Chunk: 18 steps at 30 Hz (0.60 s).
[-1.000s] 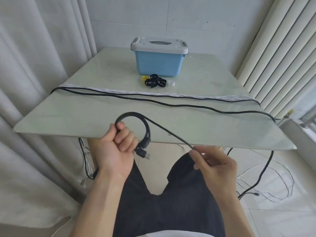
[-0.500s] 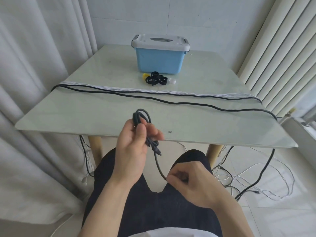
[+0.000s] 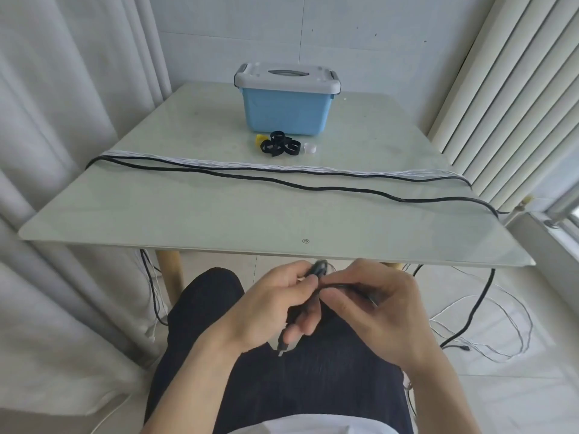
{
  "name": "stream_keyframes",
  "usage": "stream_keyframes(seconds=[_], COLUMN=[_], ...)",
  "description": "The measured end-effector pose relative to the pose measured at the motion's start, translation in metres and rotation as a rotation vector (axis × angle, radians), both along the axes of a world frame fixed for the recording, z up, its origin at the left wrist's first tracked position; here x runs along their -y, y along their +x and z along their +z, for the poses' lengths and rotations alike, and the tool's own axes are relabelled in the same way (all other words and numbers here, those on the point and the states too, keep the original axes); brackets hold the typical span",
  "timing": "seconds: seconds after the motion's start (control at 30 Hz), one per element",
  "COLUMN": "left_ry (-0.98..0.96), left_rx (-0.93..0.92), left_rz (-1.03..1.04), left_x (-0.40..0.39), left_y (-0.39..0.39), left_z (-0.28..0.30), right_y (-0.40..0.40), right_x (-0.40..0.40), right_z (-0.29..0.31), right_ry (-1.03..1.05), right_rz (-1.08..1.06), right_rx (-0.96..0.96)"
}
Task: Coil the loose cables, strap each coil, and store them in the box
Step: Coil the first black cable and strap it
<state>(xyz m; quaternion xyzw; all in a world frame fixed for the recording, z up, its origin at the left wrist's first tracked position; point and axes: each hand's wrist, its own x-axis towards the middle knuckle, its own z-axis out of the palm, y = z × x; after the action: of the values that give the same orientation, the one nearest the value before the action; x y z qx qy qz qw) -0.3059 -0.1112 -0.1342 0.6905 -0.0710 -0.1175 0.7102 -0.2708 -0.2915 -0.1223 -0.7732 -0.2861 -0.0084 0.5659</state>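
Black cable (image 3: pixel 315 296) is sitting bunched in the left hand (image 3: pixel 272 308), below the near edge of the table (image 3: pixel 188 211) and over the lap; the fingers are curling round the small coil, likely to keep its loops from springing apart, and the plug (image 3: pixel 281 350) is hanging out beneath the palm. The right hand (image 3: pixel 376 308) is pinching the strand just right of the coil, apparently feeding slack in for the next turn. Both hands are working low and close to the body, which is probably letting the rest of the cable trail freely to the floor.

Two more cables, one black (image 3: pixel 313 186) and one white (image 3: pixel 282 166), are lying straight across the table from left to right, their ends draping over both sides, so they are waiting untangled for their turn. Straps (image 3: pixel 279 145) are lying in a heap just in front of the box (image 3: pixel 286 111), within reach once the coil is done. That box is standing at the far middle with its lid shut, so it will need opening before anything is stored.
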Motion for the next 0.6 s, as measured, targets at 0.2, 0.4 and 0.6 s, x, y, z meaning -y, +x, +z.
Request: stream_keyframes(seconds=[0.2,0.4,0.6], left_ry=[-0.281,-0.375,-0.46], left_rx=[-0.166,-0.235,-0.275], left_rz=[-0.097,-0.165,-0.089], left_x=[0.0,0.002,0.003], left_y=[0.008,0.011,0.02], left_z=[-0.008,-0.011,-0.005], right_y=[0.015,0.017,0.024], right_x=[-0.005,-0.01,-0.006], right_z=[-0.02,-0.03,-0.015], right_ry=[-0.047,-0.021,-0.009], right_rz=[-0.189,0.124,0.072], right_rx=[-0.062,-0.196,-0.293])
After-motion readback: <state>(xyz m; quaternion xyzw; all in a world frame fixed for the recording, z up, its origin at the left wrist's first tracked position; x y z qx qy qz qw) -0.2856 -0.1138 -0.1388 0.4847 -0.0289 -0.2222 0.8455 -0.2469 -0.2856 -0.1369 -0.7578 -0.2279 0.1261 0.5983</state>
